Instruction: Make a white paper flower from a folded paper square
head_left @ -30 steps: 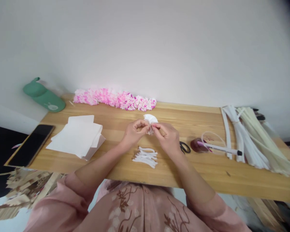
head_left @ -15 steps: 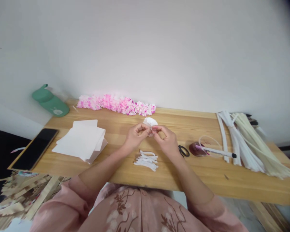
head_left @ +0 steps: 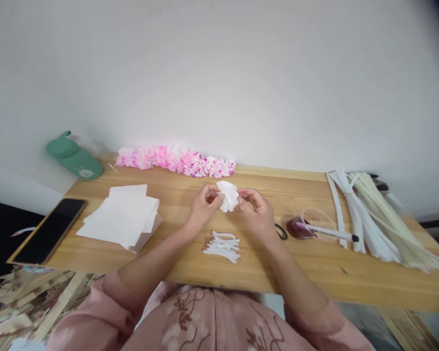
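Note:
Between my hands is a white ruffled paper flower [head_left: 227, 196], held just above the table. My left hand [head_left: 205, 204] pinches its left edge between thumb and fingers. On the other side, my right hand [head_left: 255, 207] pinches the right edge the same way. Below them on the wood lie several short white fuzzy stems [head_left: 222, 247]. A black scissors handle [head_left: 281, 232] shows beside my right wrist; the rest of the scissors is hidden.
A row of pink and white paper flowers [head_left: 175, 161] lies along the wall. Leftward are white paper sheets [head_left: 120, 214], a phone [head_left: 49, 231] and a green bottle [head_left: 75, 158]. To the right sit a jar of dark red liquid [head_left: 298, 228], a marker [head_left: 329, 231] and white stem bundles [head_left: 369, 219].
My hands have moved slightly apart. The white paper flower, mostly hidden behind my fingers before, now shows its ruffled face between them. The view has tilted a little.

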Available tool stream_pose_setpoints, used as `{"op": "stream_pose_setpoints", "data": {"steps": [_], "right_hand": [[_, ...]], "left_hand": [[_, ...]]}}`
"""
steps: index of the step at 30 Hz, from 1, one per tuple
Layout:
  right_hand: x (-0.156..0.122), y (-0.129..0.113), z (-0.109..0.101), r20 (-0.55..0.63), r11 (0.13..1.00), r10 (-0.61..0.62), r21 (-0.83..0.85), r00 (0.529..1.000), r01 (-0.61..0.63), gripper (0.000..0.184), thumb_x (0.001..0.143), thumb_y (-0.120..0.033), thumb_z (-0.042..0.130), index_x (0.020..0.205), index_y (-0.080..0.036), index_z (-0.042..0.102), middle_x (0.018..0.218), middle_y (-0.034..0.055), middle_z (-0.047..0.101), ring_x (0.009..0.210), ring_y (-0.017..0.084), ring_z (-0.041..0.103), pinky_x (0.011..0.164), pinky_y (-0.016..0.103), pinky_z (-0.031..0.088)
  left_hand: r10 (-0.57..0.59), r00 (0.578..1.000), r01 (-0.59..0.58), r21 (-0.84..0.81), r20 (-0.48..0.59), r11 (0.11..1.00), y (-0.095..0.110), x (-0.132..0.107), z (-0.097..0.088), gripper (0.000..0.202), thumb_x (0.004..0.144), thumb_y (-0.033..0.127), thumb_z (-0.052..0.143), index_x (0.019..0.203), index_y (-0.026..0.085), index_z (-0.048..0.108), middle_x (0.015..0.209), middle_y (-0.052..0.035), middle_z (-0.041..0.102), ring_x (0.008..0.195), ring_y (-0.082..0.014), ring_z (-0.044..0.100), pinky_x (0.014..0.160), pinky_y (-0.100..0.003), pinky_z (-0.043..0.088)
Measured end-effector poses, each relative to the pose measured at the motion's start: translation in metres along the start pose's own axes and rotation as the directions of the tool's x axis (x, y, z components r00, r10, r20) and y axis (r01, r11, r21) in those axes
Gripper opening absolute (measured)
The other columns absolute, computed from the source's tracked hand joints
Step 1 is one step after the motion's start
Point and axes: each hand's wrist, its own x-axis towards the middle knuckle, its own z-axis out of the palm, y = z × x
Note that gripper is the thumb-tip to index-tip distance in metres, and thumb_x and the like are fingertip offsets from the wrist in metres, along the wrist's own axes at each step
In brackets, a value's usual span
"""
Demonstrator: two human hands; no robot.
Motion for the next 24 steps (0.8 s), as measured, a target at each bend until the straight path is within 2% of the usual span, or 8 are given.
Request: {"op": "stream_pose_setpoints", "data": {"steps": [5,10,12,15,18,20,22,24], "right_hand": [[-0.001,-0.005,0.001,0.024,0.997,-0.033,-0.062,0.999,0.034,0.019,0.086,-0.034,0.061,0.099,-0.021,0.066,0.094,0.0037,0.073,0.085,0.018,0.068,0.081,0.034,0.053],[0.0,-0.014,-0.006,-0.003,0.941,-0.177,-0.295,0.984,0.168,0.018,0.089,-0.034,0.057,0.1,-0.022,0.066,0.092,0.0039,0.072,0.085,0.02,0.066,0.082,0.037,0.05],[0.0,-0.017,-0.008,0.027,0.889,-0.267,-0.379,0.963,0.257,0.019,0.088,-0.033,0.058,0.103,-0.022,0.065,0.091,0.0042,0.072,0.084,0.021,0.064,0.082,0.039,0.047],[-0.002,-0.017,-0.006,0.076,0.835,-0.33,-0.442,0.941,0.328,0.022,0.087,-0.033,0.061,0.105,-0.021,0.064,0.091,0.0041,0.071,0.083,0.021,0.063,0.082,0.039,0.045],[-0.003,-0.015,-0.002,0.074,0.827,-0.324,-0.463,0.943,0.32,0.02,0.088,-0.033,0.063,0.103,-0.021,0.064,0.089,0.0032,0.071,0.079,0.019,0.062,0.079,0.037,0.044],[-0.003,-0.013,0.0,0.056,0.838,-0.314,-0.453,0.948,0.304,0.012,0.09,-0.031,0.06,0.095,-0.022,0.066,0.084,0.0023,0.071,0.076,0.018,0.061,0.076,0.036,0.044],[-0.002,-0.012,0.0,0.014,0.867,-0.29,-0.42,0.957,0.269,0.013,0.091,-0.03,0.058,0.085,-0.022,0.066,0.077,0.0013,0.069,0.072,0.017,0.061,0.073,0.034,0.044],[-0.001,-0.013,-0.001,-0.034,0.906,-0.243,-0.366,0.97,0.214,0.016,0.091,-0.031,0.057,0.081,-0.022,0.065,0.074,0.0008,0.068,0.07,0.017,0.061,0.071,0.033,0.045]], "left_hand": [[0.053,0.999,-0.051,0.105,-0.013,0.993,0.0,0.001,0.0,0.017,0.073,0.025,0.068,0.083,0.016,0.058,0.073,0.0015,0.064,0.066,-0.0098,0.058,0.062,-0.021,0.045],[0.164,0.985,-0.142,0.301,-0.048,0.943,0.006,-0.002,-0.003,0.004,0.076,0.019,0.062,0.08,0.017,0.063,0.077,-0.0007,0.068,0.07,-0.0118,0.061,0.066,-0.023,0.046],[0.235,0.972,-0.209,0.419,-0.012,0.884,0.006,-0.003,-0.003,0.004,0.078,0.018,0.06,0.08,0.018,0.064,0.078,-0.0012,0.069,0.07,-0.0126,0.06,0.067,-0.024,0.045],[0.364,0.926,-0.35,0.582,0.098,0.734,0.004,-0.006,-0.004,0.008,0.082,0.017,0.058,0.081,0.019,0.066,0.076,-0.0016,0.068,0.071,-0.0144,0.059,0.07,-0.027,0.043],[0.455,0.86,-0.477,0.68,0.231,0.557,0.002,-0.008,-0.004,0.011,0.087,0.018,0.056,0.08,0.02,0.065,0.075,-0.0022,0.067,0.074,-0.0165,0.058,0.074,-0.03,0.041],[0.486,0.821,-0.533,0.706,0.299,0.465,0.002,-0.009,-0.004,0.015,0.089,0.019,0.054,0.078,0.019,0.064,0.073,-0.0025,0.066,0.073,-0.017,0.057,0.074,-0.031,0.039],[0.504,0.797,-0.563,0.713,0.334,0.418,0.003,-0.008,-0.004,0.017,0.09,0.019,0.053,0.076,0.019,0.063,0.072,-0.0024,0.065,0.073,-0.017,0.057,0.075,-0.031,0.039],[0.511,0.789,-0.571,0.713,0.341,0.407,0.003,-0.008,-0.005,0.017,0.09,0.018,0.052,0.077,0.02,0.063,0.073,-0.0022,0.065,0.074,-0.0168,0.057,0.075,-0.031,0.038]]}}
